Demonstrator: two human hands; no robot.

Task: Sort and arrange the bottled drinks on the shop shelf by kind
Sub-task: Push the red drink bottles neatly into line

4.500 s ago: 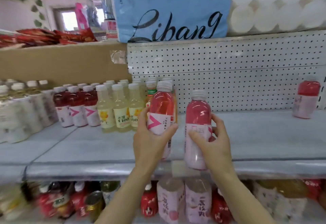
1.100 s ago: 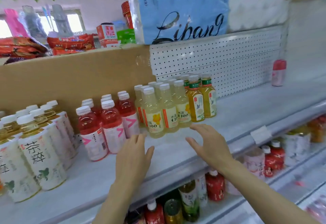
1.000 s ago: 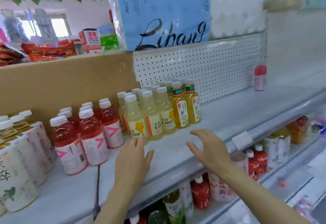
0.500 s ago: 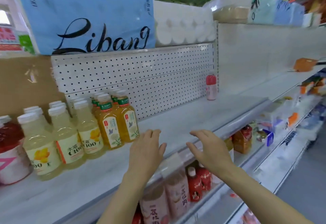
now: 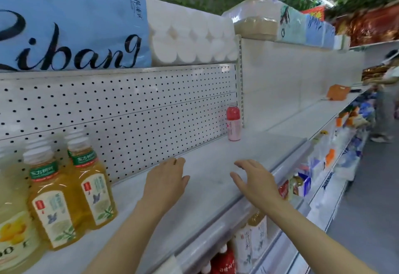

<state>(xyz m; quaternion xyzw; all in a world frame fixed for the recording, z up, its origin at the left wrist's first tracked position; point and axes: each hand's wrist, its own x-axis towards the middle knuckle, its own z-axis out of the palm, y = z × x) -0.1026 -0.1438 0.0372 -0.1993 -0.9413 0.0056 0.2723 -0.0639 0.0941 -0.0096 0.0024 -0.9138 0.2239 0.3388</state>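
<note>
A single pink bottle [image 5: 233, 121] with a white label stands far back on the grey shelf [image 5: 216, 165], against the pegboard's right end. Amber tea bottles with green neck bands [image 5: 90, 189] stand at the left, beside a pale yellow bottle [image 5: 13, 237] at the frame's edge. My left hand [image 5: 166, 178] hovers over the bare shelf, palm down, fingers spread, holding nothing. My right hand [image 5: 254, 183] floats near the shelf's front edge, likewise open and empty. Both hands are well short of the pink bottle.
A white pegboard [image 5: 129, 109] backs the shelf. Above sit a blue tissue pack [image 5: 71, 25] and white paper rolls [image 5: 190, 38]. Bottles fill the lower shelf [image 5: 248, 243]. A person [image 5: 386, 92] stands at the far right of the aisle.
The view has swung right along the shelf; the red and yellow rows have slid out at the left. Both hands, which earlier held two pink bottles, are empty and have moved rightward.
</note>
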